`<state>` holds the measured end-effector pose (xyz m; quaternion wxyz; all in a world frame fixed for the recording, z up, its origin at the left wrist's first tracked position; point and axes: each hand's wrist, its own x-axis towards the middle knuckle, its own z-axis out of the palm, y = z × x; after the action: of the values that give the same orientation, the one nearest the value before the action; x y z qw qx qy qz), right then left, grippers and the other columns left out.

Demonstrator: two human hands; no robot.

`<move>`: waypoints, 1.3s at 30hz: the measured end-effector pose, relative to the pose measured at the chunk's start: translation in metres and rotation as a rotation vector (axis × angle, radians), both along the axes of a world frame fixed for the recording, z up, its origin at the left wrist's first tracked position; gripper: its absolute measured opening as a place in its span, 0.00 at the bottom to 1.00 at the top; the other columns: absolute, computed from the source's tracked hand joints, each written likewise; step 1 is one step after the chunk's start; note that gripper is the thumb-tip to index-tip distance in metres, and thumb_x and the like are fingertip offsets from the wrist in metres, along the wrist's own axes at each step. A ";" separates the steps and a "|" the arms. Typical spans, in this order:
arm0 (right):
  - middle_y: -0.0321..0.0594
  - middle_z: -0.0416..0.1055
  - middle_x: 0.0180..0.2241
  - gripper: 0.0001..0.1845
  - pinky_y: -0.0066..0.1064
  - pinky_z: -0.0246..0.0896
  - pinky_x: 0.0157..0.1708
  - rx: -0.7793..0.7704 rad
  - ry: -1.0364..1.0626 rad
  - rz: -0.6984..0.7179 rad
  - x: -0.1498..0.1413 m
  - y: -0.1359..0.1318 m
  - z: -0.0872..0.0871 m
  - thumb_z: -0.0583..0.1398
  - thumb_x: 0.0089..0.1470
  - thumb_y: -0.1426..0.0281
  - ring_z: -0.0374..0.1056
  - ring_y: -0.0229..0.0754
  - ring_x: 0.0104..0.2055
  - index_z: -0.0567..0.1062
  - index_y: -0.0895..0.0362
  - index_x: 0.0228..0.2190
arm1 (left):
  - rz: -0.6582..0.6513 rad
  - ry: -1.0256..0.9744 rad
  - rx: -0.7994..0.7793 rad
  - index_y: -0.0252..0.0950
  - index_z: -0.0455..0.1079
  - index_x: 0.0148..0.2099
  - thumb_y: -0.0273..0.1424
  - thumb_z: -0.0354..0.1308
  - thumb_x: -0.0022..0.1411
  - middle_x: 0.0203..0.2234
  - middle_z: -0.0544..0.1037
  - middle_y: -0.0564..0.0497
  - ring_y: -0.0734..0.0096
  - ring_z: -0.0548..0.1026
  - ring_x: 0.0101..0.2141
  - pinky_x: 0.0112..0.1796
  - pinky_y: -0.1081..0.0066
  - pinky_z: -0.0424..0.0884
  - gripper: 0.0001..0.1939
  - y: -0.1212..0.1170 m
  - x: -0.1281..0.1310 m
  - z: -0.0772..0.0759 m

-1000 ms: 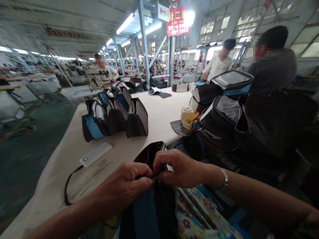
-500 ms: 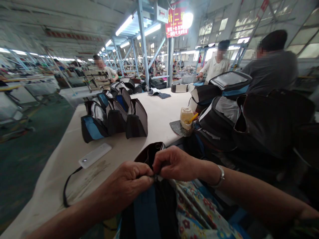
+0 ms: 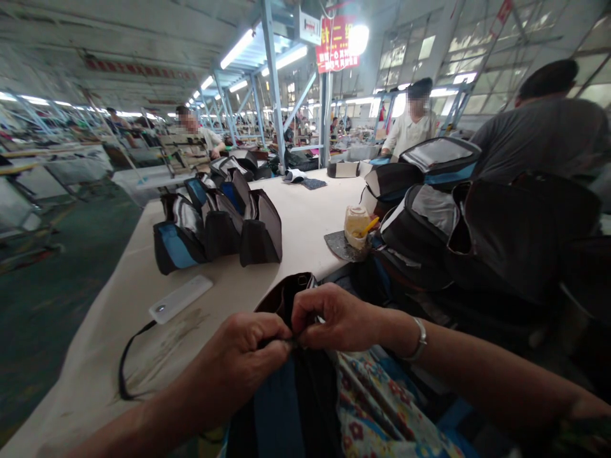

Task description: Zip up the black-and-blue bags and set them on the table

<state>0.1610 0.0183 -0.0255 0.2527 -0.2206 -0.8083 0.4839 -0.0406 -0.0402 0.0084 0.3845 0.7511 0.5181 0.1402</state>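
Note:
A black bag with a blue panel (image 3: 279, 407) lies on my lap against the table's edge, its open mouth facing away from me. My left hand (image 3: 251, 346) pinches the bag's edge between thumb and forefinger. Right beside it, my right hand (image 3: 334, 318) is closed on the same edge, fingertips nearly touching the left ones. The exact bit of edge between the fingertips is hidden. Flowered cloth (image 3: 377, 401) shows on my lap under the right forearm.
Several half-made bags (image 3: 260, 229) stand on the table (image 3: 305, 216) at left. A white phone-like device (image 3: 181, 298) with a black strap lies nearer. A glue pot (image 3: 357, 224) with a yellow handle sits ahead; more bags (image 3: 424, 222) pile up at right. Co-workers (image 3: 413, 124) stand beyond.
Both my hands stay pinched at the bag's edge, with only a slight shift of the fingers. The person at far right has leaned further right.

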 end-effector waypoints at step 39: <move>0.42 0.58 0.27 0.09 0.33 0.47 0.20 1.287 -0.483 0.051 -0.005 -0.039 0.020 0.51 0.61 0.79 0.59 0.44 0.30 0.68 0.64 0.30 | -0.008 -0.020 -0.030 0.34 0.73 0.33 0.30 0.49 0.61 0.28 0.75 0.54 0.68 0.73 0.33 0.33 0.72 0.63 0.12 -0.006 -0.008 -0.001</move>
<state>0.1558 -0.0211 -0.0052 0.1346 -0.1091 -0.9735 -0.1495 -0.0483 -0.0464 0.0072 0.4016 0.7457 0.5134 0.1384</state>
